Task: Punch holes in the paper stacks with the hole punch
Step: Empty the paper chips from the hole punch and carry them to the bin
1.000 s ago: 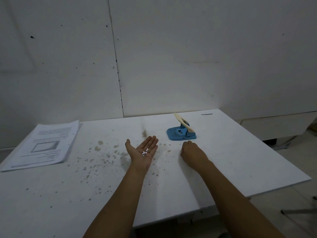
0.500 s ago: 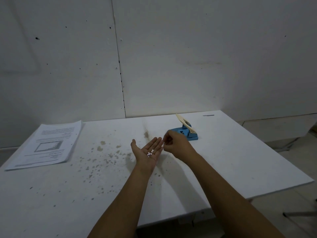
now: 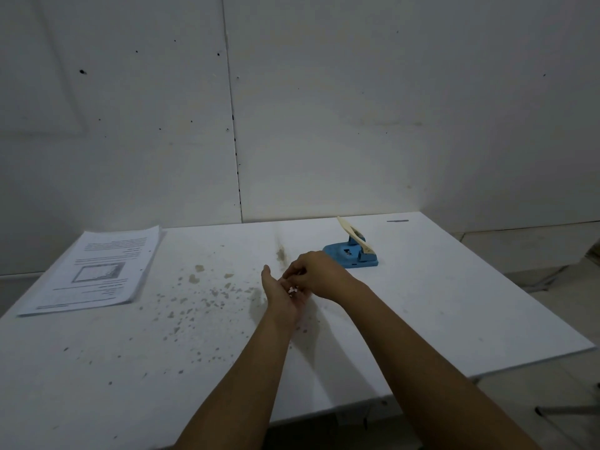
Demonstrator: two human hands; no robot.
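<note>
- White table [image 3: 422,319], stained w/ brown specks, in front of you.
- Your left hand [image 3: 280,292] is palm up, spread flat, w/ small white paper dots [image 3: 293,290] on it.
- Your right hand [image 3: 316,274] sits over the left palm, fingertips pinched together just above the dots; can't tell if it grips one.
- Blue hole punch [image 3: 352,254], cream lever raised, stands just beyond your hands.
- Paper stack [image 3: 94,271] lies far left, well apart; printed lines and a boxed figure, text too small to read.
</note>
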